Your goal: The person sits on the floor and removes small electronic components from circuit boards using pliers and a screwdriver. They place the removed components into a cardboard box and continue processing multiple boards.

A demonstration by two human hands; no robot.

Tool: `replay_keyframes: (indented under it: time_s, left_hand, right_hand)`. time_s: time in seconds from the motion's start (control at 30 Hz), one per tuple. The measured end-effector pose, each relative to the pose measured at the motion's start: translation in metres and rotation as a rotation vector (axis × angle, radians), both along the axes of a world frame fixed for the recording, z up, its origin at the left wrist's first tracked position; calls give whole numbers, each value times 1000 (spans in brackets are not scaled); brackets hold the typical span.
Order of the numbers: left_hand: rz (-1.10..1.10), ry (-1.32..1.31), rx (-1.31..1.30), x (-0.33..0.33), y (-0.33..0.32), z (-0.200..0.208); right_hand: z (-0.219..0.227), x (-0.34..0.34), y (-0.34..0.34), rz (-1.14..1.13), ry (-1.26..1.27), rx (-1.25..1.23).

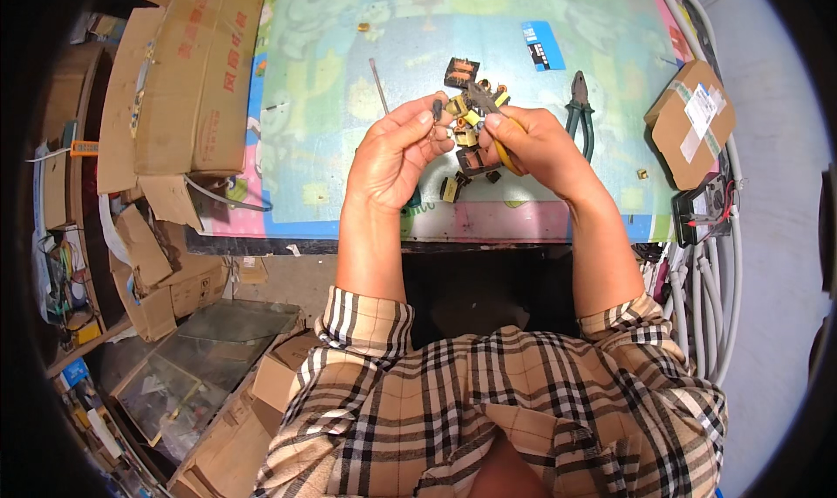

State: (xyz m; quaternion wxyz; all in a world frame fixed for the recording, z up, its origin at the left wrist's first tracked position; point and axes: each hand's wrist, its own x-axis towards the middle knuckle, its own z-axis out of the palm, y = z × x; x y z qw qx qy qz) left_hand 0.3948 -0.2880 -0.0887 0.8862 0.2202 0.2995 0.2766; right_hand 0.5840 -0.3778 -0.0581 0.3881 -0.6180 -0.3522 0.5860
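Observation:
My left hand [392,149] pinches a small dark part [438,109] between thumb and fingertips; its kind is too small to tell. My right hand [542,145] is closed round pliers [504,156] with yellow handles, their metal jaws pointing up and left, apart from the dark part. Beneath and between both hands lies a pile of small transformers and coils [466,137] with yellow tape and copper windings, partly hidden by the fingers. A black transformer with copper windings [461,72] sits at the pile's far end, and a smaller one [452,187] at its near end.
Right of the pile lie dark green-handled pliers [580,119]. A screwdriver [378,85] is beyond my left hand, a blue card [543,45] farther back. Cardboard boxes [187,79] stand at the left edge; a cardboard piece [690,123] and a meter [700,212] are at the right edge.

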Motion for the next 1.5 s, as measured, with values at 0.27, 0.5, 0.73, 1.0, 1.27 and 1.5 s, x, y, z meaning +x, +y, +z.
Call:
replay_keyframes:
  time_s: [0.27, 0.5, 0.73, 1.0, 1.27, 1.5]
  left_hand:
    - [-58, 70, 42, 6, -5, 0]
    - [-155, 131, 132, 7, -8, 2]
    - [25, 81, 8, 20, -14, 16]
    - [-3, 175, 187, 29, -23, 13]
    - [29, 228, 204, 30, -24, 12]
    - [55, 284, 221, 28, -24, 10]
  right_hand:
    - [1, -11, 3, -109, -244, 208]
    - [-11, -9, 3, 32, -184, 156]
    - [-7, -12, 6, -210, 123, 172]
    - [-10, -20, 8, -280, 85, 241]
    - [-12, -26, 8, -280, -107, 330]
    - [-22, -26, 7, -268, -152, 307]
